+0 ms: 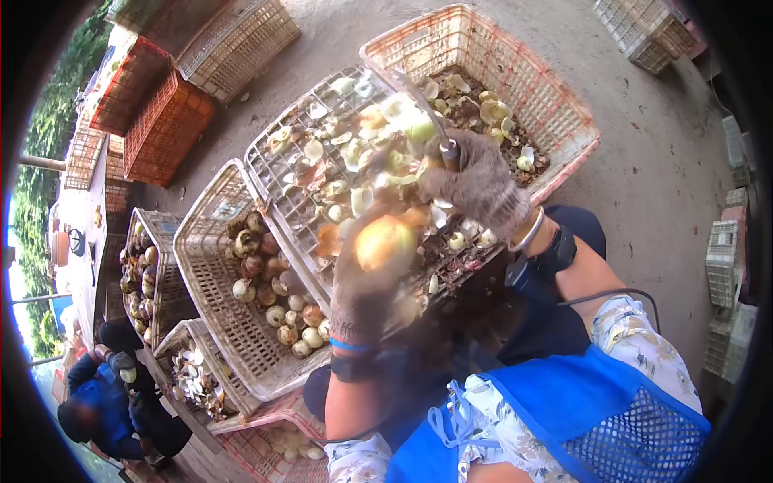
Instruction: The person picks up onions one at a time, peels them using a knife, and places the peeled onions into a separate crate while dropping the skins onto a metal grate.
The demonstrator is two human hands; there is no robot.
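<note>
My left hand [362, 294], in a brown knit glove and smeared by motion, is closed on a pale yellow onion [386, 244]. My right hand [481, 183], also gloved, grips a knife [450, 154] by its dark handle; its blade points up and to the left, away from the onion. Both hands are over a wire rack [278, 185] strewn with onion skins and cut scraps [354, 153]. Beyond the right hand, a white-and-red crate [535, 88] holds more peelings.
On the left, a white crate [213, 314] holds several unpeeled onions [294, 318]. Another onion crate [165, 229] and a scrap crate [173, 342] stand beyond it. Pale onions lie in a lower crate [250, 455]. A co-worker [105, 402] in blue sits at lower left. Orange crates [169, 129] are stacked behind.
</note>
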